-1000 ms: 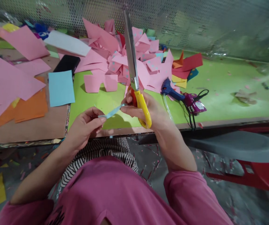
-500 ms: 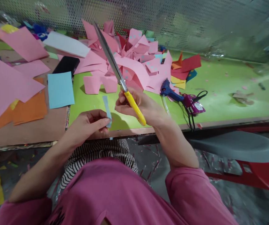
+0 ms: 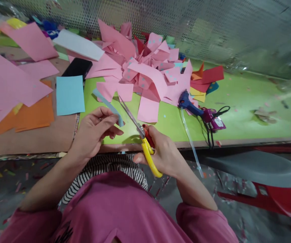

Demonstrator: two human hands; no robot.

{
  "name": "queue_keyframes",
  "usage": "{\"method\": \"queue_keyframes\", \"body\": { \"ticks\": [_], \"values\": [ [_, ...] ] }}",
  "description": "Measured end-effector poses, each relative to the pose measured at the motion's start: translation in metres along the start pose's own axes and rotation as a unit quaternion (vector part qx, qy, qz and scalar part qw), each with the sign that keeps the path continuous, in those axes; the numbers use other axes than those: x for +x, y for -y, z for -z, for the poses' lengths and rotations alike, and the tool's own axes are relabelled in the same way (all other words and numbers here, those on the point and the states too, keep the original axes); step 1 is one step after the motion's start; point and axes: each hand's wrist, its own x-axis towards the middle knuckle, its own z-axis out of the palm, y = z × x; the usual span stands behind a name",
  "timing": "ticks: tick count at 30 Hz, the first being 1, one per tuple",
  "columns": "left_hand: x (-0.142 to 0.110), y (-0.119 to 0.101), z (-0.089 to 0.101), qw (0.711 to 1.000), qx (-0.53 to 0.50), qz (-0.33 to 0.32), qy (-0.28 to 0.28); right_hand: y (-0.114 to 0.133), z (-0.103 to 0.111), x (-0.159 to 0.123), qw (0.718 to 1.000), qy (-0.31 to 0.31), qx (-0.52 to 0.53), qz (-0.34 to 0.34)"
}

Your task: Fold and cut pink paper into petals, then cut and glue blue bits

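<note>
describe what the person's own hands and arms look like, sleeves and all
The left hand and right hand are ungloved, and nothing is visibly worn on the bare forearms. The left sleeve and right sleeve are magenta-pink, loose, and end around the elbows.

The left hand [image 3: 92, 131] pinches a light-blue paper strip [image 3: 109, 105]; the right hand [image 3: 166, 150] holds scissors [image 3: 140, 131] just beside it.

Pink papers [image 3: 149, 73] and a glue gun [image 3: 191, 108] lie on the table [image 3: 239, 116]
</note>
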Motion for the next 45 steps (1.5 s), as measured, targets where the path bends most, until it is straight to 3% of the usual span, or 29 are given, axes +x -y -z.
{"method": "queue_keyframes", "body": {
  "ticks": [9, 26, 45],
  "values": [
    [-0.005, 0.001, -0.002, 1.0, 0.004, -0.022, -0.013, -0.002, -0.011, -0.006, 0.992, -0.034, -0.119, 0.022],
    [-0.008, 0.007, -0.007, 0.998, 0.004, -0.059, -0.02, 0.0, -0.018, -0.008, 0.997, 0.006, -0.075, -0.005],
    [-0.015, 0.015, -0.008, 0.999, 0.017, -0.04, -0.02, -0.008, -0.028, -0.008, 0.99, -0.051, -0.127, 0.013]
  ]
}}
